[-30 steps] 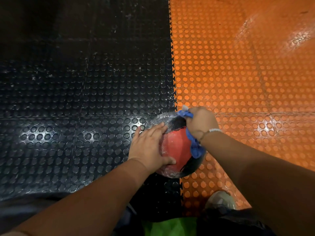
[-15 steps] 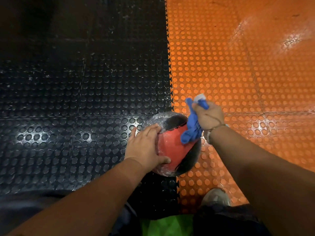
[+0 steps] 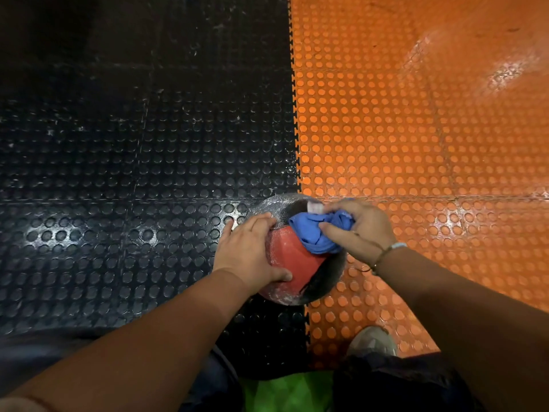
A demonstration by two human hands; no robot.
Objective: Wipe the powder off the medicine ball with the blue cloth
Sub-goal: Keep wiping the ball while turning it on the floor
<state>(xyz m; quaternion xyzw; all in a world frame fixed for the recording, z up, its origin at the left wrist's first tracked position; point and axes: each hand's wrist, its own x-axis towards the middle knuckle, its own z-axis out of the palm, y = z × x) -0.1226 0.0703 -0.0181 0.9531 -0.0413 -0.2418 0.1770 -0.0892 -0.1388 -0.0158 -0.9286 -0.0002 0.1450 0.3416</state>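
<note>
Green fabric patch (image 3: 285,392) at near edge centre, dark trouser legs (image 3: 386,382) on either side of it. Pale grey shoe toe (image 3: 371,341) just past that, near right, standing on the orange tiles. Both bare forearms reach in from the near corners towards the centre.

Round red-and-black medicine ball (image 3: 292,263) sits on the floor at centre, straddling the seam between the black and orange tiles, just beyond the knees. White powder (image 3: 282,297) dusts its near rim and also its far-left top; the red panel faces up.

Left hand (image 3: 249,251) lies flat on the ball's left side, fingers straight and together pointing far, thumb stretched along the near side of the red panel. Its grip is not closed round anything, only pressing the ball.

Right hand (image 3: 362,230) is at the ball's far-right top, fingers and thumb curled round a crumpled blue cloth (image 3: 315,236), grip closed on it. The cloth wad touches the ball where the red panel meets the black one, spilling left of the hand. Small white tag (image 3: 315,207) pokes up from the cloth's far edge. Thin cord bracelet with pale bead (image 3: 384,254) on the right wrist.

Black studded rubber floor tiles (image 3: 118,162) fill the left half out to the far edge, with white specks and glare spots near left. Orange studded rubber floor tiles (image 3: 416,144) fill the right half. Toothed interlocking seam (image 3: 297,138) runs near to far between the two. Bright glare patch (image 3: 508,71) on the orange, far right.
</note>
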